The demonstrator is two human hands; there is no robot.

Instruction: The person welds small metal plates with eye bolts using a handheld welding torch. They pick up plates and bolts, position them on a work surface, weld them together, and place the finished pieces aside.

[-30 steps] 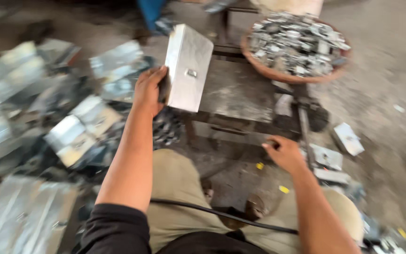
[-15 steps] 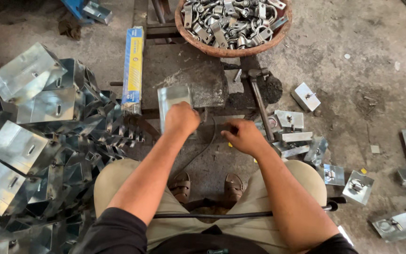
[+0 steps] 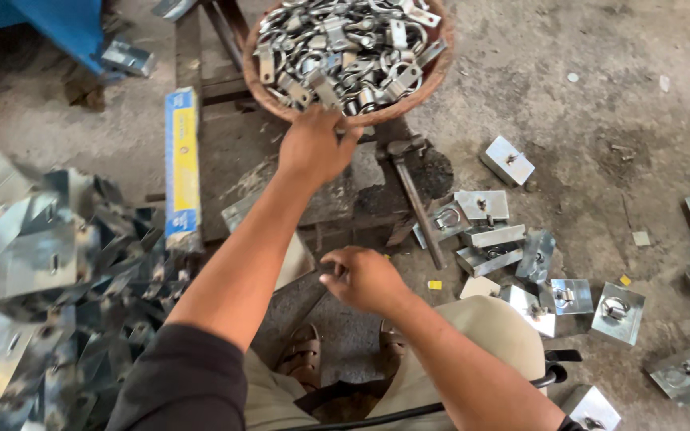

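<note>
We find the left hand stretched to the near rim of the round basket, fingers curled together at the metal clips heaped just beyond it; whether it grips one we cannot tell. The right hand hangs lower, loosely curled, its contents hidden. A hammer lies between and to the right of both hands. Left of the left forearm, folded metal plates are piled.

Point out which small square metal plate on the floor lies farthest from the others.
The square plate right of the hammer, lying alone nearest the basket; the others cluster lower down.
</note>
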